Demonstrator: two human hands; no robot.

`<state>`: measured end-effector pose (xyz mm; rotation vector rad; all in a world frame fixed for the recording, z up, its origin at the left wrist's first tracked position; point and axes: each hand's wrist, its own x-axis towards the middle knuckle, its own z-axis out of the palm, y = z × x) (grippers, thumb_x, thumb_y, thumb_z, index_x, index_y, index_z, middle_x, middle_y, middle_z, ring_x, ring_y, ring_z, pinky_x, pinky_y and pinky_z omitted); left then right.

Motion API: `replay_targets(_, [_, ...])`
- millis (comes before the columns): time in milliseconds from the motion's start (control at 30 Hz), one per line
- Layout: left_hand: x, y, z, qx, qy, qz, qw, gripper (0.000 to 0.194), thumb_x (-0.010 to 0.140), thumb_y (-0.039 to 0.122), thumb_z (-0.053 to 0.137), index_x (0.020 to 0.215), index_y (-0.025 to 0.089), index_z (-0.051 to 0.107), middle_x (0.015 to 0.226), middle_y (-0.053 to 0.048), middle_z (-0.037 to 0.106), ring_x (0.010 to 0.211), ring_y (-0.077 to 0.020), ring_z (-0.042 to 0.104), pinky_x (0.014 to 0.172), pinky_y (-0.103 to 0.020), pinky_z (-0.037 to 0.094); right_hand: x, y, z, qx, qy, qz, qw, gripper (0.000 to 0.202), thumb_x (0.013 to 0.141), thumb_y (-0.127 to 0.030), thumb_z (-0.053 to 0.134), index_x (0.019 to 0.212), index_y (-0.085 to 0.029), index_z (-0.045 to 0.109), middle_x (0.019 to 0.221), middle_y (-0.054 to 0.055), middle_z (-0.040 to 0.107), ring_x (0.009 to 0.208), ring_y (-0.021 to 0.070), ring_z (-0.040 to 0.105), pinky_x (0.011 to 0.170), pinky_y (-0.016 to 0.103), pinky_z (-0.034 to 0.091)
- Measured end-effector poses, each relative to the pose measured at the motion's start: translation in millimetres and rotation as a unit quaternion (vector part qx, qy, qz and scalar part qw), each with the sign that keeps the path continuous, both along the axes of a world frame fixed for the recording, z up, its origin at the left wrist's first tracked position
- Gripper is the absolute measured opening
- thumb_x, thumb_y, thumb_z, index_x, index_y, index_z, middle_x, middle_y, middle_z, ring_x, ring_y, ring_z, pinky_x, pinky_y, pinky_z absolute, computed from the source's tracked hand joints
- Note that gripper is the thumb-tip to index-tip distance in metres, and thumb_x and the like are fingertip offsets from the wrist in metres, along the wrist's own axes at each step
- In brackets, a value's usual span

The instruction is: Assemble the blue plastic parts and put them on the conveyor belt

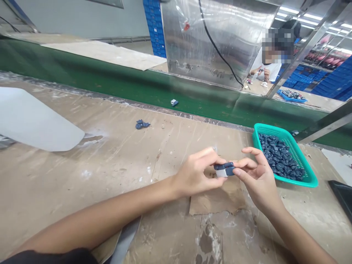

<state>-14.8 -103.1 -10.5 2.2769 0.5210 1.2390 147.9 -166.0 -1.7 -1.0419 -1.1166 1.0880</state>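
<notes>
Near the middle of the worktable, my left hand [198, 172] pinches a small dark blue and white piece [226, 171] between thumb and fingers. From the other side, my right hand [257, 174] grips the blue end of the same piece with thumb and index finger, its other fingers partly spread. Beneath the hands lies a torn sheet of brown cardboard [220, 201]. To the right of my right hand stands a green basket [302, 157] full of small dark blue pieces [282, 157].
A dark blue clump [142, 124] lies on the table [110, 161]. Beyond the edge, a blue-and-white piece [174, 102] rests on a green belt [132, 88]. A white panel [35, 121] juts in at left. Across the belt, a person [269, 69] sits near a blue tray [292, 96].
</notes>
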Motion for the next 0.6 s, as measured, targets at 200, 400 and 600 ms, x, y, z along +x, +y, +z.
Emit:
replay_targets(200, [-3,-11,5.5,0.094,-0.035,-0.019,0.995,0.017,0.070,0.019,0.060,0.086,0.012,0.058,0.069,-0.003,0.056,0.063,-0.0110,0.051,0.058,-0.023,0.045,10,-9,10.0,-0.148,0.057,0.212,0.964,0.073,0.077,-0.035,0.066,0.134,-0.031,0.020,0.101,0.006,0.059,0.093,0.0201,0.058,0.083,0.038,0.046])
replay_targets(400, [-5,-25,12.1,0.115,-0.036,-0.045,0.992,0.021,0.071,0.017,0.059,0.091,0.012,0.058,0.062,0.000,0.051,0.056,-0.0091,0.046,0.050,-0.020,0.041,5,-22,10.9,-0.168,0.129,0.283,0.935,0.083,0.073,-0.041,0.068,0.137,-0.029,0.017,0.091,0.004,0.062,0.089,0.0198,0.059,0.079,0.033,0.043])
replay_targets(600, [-7,-28,23.1,0.134,-0.043,-0.047,0.989,0.023,0.070,0.011,0.061,0.092,0.013,0.056,0.065,0.000,0.052,0.058,-0.0085,0.048,0.054,-0.019,0.042,-13,-28,7.2,-0.076,0.130,0.228,0.962,0.056,0.077,-0.042,0.064,0.120,-0.033,0.031,0.096,0.004,0.061,0.088,0.0195,0.059,0.068,0.028,0.044])
